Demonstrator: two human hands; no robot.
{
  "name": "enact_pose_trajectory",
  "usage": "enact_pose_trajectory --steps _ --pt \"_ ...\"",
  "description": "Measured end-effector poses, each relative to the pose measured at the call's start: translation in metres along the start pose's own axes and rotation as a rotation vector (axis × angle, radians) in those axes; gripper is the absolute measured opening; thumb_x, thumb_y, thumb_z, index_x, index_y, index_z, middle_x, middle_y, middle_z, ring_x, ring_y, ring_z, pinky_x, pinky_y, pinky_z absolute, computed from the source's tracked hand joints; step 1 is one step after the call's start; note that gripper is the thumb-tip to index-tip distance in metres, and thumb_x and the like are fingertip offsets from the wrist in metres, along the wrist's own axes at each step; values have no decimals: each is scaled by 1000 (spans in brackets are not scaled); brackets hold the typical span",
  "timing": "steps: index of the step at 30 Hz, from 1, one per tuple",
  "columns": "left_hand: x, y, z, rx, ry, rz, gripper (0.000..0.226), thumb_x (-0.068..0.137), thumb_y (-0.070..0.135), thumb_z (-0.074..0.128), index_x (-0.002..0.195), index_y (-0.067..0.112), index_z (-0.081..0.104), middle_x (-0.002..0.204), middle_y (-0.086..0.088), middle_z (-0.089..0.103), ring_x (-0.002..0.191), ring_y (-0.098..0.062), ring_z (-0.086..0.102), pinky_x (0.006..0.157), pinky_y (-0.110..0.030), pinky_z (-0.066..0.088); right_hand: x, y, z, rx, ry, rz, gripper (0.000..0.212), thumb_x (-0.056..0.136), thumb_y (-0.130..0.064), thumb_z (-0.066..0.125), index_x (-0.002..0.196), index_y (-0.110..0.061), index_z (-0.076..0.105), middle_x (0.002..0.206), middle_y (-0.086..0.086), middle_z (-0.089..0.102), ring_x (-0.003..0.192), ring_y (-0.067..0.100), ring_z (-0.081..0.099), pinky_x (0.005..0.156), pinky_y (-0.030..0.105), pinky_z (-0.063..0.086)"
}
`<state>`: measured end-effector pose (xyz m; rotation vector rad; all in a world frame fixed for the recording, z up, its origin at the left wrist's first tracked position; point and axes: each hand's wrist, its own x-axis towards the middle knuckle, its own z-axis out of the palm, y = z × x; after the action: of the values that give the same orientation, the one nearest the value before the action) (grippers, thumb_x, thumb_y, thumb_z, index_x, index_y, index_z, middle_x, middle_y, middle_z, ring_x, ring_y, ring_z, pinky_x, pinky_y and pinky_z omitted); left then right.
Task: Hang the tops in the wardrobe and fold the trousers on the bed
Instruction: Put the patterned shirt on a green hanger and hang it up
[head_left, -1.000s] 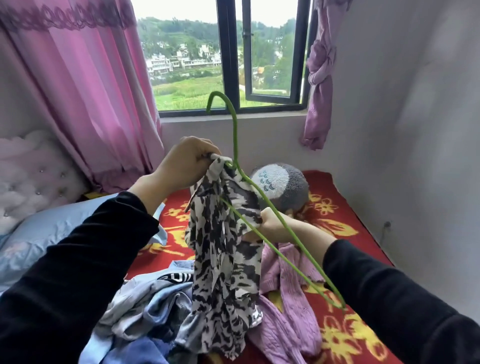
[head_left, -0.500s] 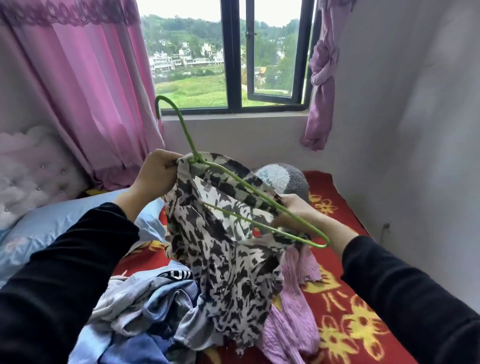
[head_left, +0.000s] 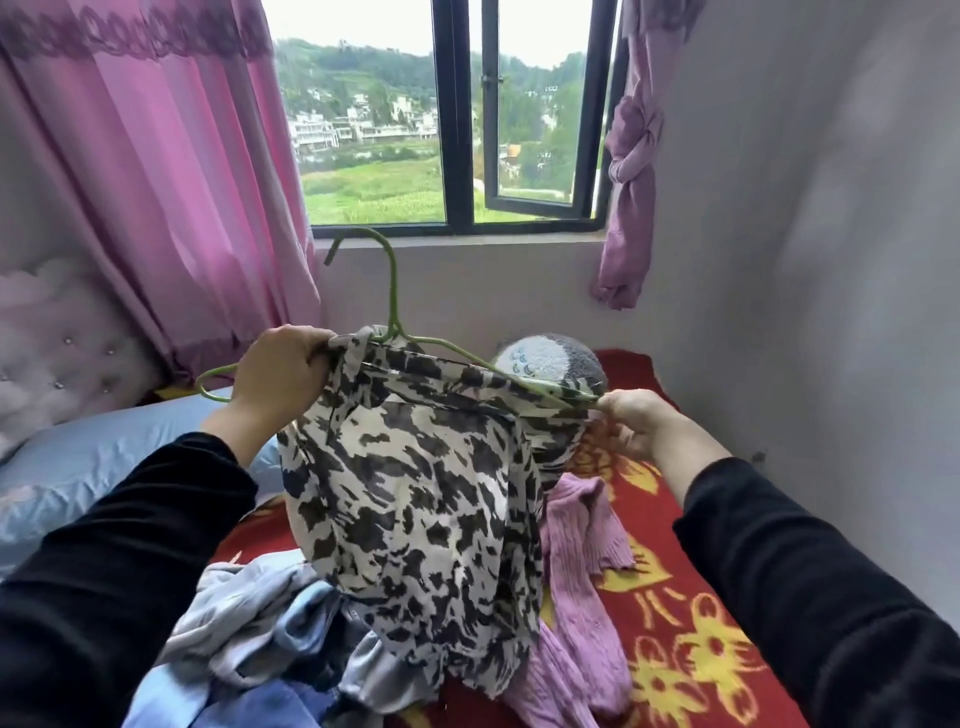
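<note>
Left hand (head_left: 278, 371) curled tight around the left shoulder of a black-and-white printed top (head_left: 415, 493), bunching the fabric against the left arm of a green hanger (head_left: 393, 291). The hanger's left end loops out past the hand on the pillow side. Right hand (head_left: 636, 421) pinches the top's other shoulder at the hanger's right tip, fingers curled on the cloth. Hanger roughly level, hook up and pointing left, below the window (head_left: 457, 130) sill. Top is partly on the hanger, neckline stretched along the wire and held in the air above the bed (head_left: 675, 649). Its body hangs down, with the hem touching a pile of blue clothes (head_left: 249, 639). A purple knit garment (head_left: 576, 571) lies on the red floral blanket just right of the top, partly under it. A grey plush toy (head_left: 550, 361) sits at the far end of the bed, behind the hanger. Blue pillow (head_left: 78, 467) on the left, tufted headboard (head_left: 52, 353) behind it. Pink curtain (head_left: 156, 182) left of the window, knotted purple curtain (head_left: 628, 171) on the right. Both sleeves black.
</note>
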<state>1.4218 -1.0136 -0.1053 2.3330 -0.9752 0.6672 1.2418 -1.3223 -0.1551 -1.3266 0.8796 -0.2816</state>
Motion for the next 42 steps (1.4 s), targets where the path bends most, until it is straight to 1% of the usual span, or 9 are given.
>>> enact_pose_trajectory --steps 4,10,16,20,26,29,32,36,42 --pt "-8 3 0 103 -6 21 43 79 32 33 82 12 72 76 -8 68 78 -34 59 64 -40 49 -13 -22 4 -202 56 -155 19 82 17 53 71 1 57 40 9 48 22 10 39 29 12 30" --pt "4 32 -1 -7 20 -147 45 93 24 53 50 23 41 48 4 42 57 -32 45 55 -33 36 -43 -88 42 -309 -94 -393 14 82 6 66 70 -1 64 52 6 58 45 13 51 50 26 45" --pt "22 47 -12 -12 39 -220 32 91 21 53 61 11 61 52 -1 54 58 -31 53 60 -33 46 -85 -103 83 -282 -364 -505 13 83 7 64 78 -4 58 65 11 61 50 13 61 47 19 49" --pt "26 38 -28 -120 45 -255 32 90 27 58 63 13 68 51 -4 61 56 -29 60 60 -35 53 -99 -109 73 -274 -610 -491 10 86 -1 67 93 1 60 76 17 68 64 20 69 60 23 57" --pt "34 46 -45 -310 -16 -304 24 88 35 65 71 21 73 58 -6 67 49 -17 55 50 -21 39 -63 -115 59 -652 61 -833 4 81 -8 58 81 -5 61 69 9 61 64 23 58 63 38 52" --pt "33 57 -41 -331 -90 -299 31 87 42 64 67 21 73 64 -8 70 57 -21 60 54 -25 43 -58 -107 64 -467 -20 -750 7 78 -6 61 83 -2 63 78 16 67 73 34 65 74 42 57" --pt "30 71 -28 -302 -115 -277 34 87 45 62 69 19 75 63 -8 70 60 -20 60 54 -23 41 -73 -86 84 -388 -360 -693 10 84 -1 63 93 -3 59 90 16 65 80 29 64 80 39 56" --pt "27 60 -24 -405 -29 -307 15 84 31 71 78 20 77 65 0 71 65 -18 64 65 -29 53 -79 -71 75 -675 -514 -577 20 84 -15 70 99 -4 62 92 10 69 79 19 65 77 31 58" --pt "30 50 -45 -407 50 -202 8 85 14 70 88 18 76 47 19 61 36 1 51 39 -8 38 -69 -111 55 -368 150 -901 18 80 -8 59 97 -8 59 86 3 61 80 19 59 74 38 54"
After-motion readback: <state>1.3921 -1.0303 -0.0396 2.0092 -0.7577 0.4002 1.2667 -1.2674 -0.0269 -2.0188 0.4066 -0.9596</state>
